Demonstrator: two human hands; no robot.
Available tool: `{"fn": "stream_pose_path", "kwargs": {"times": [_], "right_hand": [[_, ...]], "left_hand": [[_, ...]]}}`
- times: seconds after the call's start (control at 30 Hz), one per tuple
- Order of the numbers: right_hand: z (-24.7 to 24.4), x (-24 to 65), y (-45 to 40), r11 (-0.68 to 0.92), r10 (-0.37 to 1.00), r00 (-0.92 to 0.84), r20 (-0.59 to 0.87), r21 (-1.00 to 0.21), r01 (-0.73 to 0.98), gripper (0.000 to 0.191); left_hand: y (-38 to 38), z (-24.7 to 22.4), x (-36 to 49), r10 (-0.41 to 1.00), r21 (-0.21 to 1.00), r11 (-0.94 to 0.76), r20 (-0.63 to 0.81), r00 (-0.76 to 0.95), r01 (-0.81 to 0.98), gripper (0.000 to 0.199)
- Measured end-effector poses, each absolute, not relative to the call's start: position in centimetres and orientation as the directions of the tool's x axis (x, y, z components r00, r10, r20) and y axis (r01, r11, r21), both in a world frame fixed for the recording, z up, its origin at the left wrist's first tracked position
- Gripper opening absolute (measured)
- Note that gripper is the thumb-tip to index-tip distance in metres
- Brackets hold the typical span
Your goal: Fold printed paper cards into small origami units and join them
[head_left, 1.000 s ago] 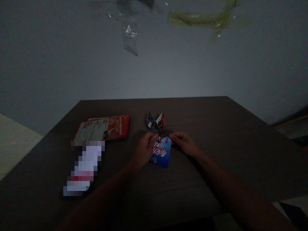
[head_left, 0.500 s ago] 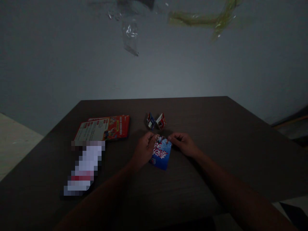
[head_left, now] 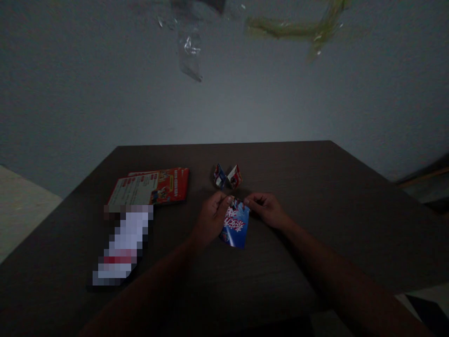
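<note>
Between my hands is a blue printed sheet of paper (head_left: 237, 229) with white and red lettering, its lower edge toward me. My left hand (head_left: 211, 216) pinches its upper left part, thumb on top. At the upper right corner, my right hand (head_left: 265, 208) grips the same sheet between thumb and fingers. Just beyond my hands stands a small folded paper piece (head_left: 234, 177), with two pointed flaps spread apart, one blue and one red and white. The fingers under the sheet are hidden.
Red and white printed leaflets (head_left: 170, 185) lie stacked on the dark table (head_left: 298, 168) at the left. Nearer me is a blurred-out, whitish long object (head_left: 128, 241). A wall (head_left: 224, 107) with tape scraps rises behind the table's far edge.
The blue sheet has tilted a little and its lower part has bent, now catching light. Both hands stay almost in place, still holding it.
</note>
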State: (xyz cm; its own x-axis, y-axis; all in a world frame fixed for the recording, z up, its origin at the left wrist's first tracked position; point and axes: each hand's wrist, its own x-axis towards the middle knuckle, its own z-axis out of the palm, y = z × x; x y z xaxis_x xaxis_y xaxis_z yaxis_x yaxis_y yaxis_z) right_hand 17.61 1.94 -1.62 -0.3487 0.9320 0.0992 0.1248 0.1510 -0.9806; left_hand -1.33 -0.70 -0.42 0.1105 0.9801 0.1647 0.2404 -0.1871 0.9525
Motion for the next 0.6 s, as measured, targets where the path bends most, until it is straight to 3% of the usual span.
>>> {"fn": "stream_pose_path", "kwargs": {"times": [0.43, 0.6], "right_hand": [[-1.6, 17.6, 1.9, 0.117, 0.947, -0.308, 0.089, -0.990, 0.075, 0.033], [-1.5, 17.3, 1.9, 0.093, 0.968, -0.241, 0.073, -0.993, 0.071, 0.036]], "left_hand": [[-0.3, -1.3, -1.4, 0.987, 0.979, -0.146, 0.133, 0.094, 0.143, 0.030], [-1.0, -0.6, -1.4, 0.971, 0.926, -0.231, 0.200, 0.130, 0.299, 0.050]]}}
